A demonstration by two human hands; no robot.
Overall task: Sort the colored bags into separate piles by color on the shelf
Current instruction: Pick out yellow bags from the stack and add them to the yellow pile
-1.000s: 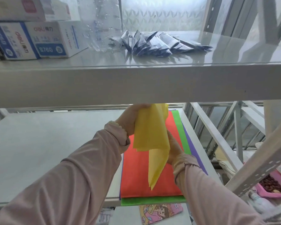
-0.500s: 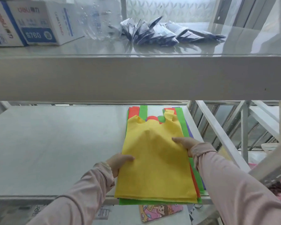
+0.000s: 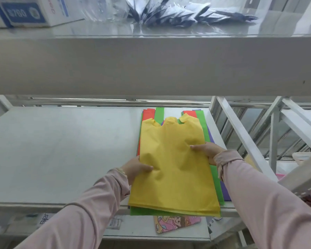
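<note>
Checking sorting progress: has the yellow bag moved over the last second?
Yes. The yellow bag, earlier hanging folded above the red bag, has come down and lies spread flat over it, held at its sides by the left hand and right hand.

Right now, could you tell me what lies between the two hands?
The head view shows only the yellow bag between the left hand and the right hand, each holding an edge.

Bag stack [image 3: 142, 212] at right end of shelf [image 3: 61, 150]; top bag [image 3: 172, 168] on it. Left hand [image 3: 135, 168] at its left edge, right hand [image 3: 206, 151] at right. Box [image 3: 34, 11], perhaps packets [image 3: 178, 13], on upper shelf [image 3: 151, 65].
</note>
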